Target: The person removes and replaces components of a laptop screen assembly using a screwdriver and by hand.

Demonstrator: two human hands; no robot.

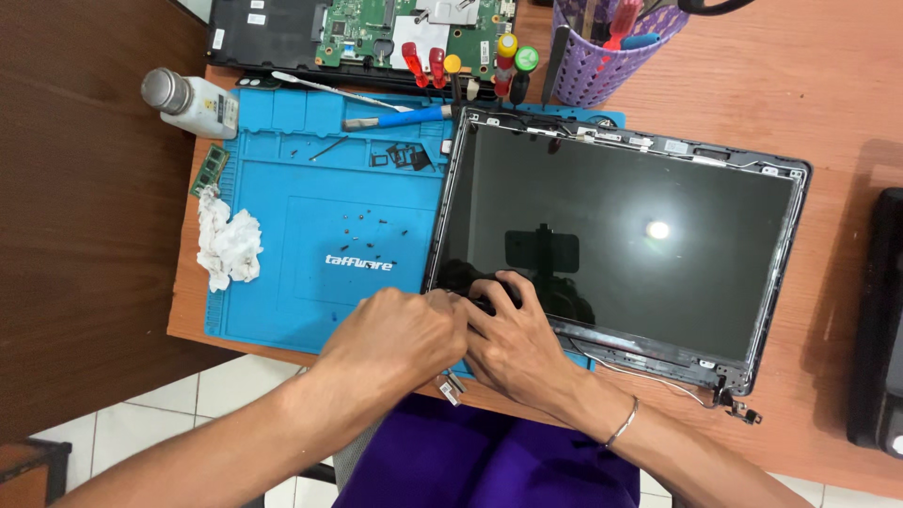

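A: Head view: how far along?

B: The laptop screen panel (621,235) lies bezel-off on the blue mat (282,282); loose screws (362,230) are already out. Left hand (395,334) and right hand (513,343), fingers curled, press its lower-left corner; an actual grip I cannot tell.

A: Labels?

B: White lettering mid-mat; a labelled white bottle (193,102) far left.

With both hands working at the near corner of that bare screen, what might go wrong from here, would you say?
1. Both hands, left and right, press at the screen edge; the unframed panel might crack.
2. The thin cable trailing by the hinge could snag on the right wrist.
3. Loose screws on the blue mat could scatter if the panel slides.
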